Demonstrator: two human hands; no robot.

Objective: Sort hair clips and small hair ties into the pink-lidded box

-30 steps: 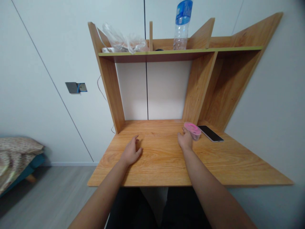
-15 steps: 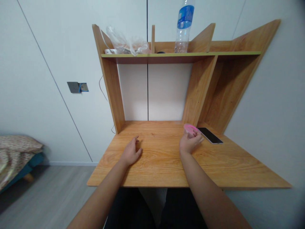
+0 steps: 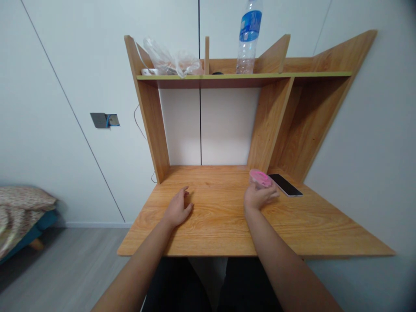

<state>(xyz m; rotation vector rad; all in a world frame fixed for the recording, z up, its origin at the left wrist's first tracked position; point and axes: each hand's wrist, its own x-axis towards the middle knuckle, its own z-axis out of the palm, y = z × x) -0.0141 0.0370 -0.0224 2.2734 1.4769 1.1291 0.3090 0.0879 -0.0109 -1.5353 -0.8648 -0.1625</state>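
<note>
We view a small round plastic tub with a pink lid (image 3: 260,178) at the back right of a wood-grain desk (image 3: 211,234), tilted with its lid toward the camera. We judge it light and fairly stiff, though its thin wall may flex under a hard squeeze and its smooth surface may slip. We would take hold around the body, just below the lid's rim. The right hand (image 3: 259,196) is partly closed and cups the tub's near side, its fingertips (image 3: 274,194) pointing toward a black smartphone (image 3: 285,185) without touching it. The hand hides the tub's lower part, so we cannot tell whether the tub touches the desk. The left hand (image 3: 177,209) lies well apart, loosely open, with its fingers slightly curled, resting on the desk and holding nothing. Above stands a wooden shelf (image 3: 243,75), bearing a clear plastic bottle (image 3: 247,41) and a crumpled plastic bag (image 3: 172,59).
</note>
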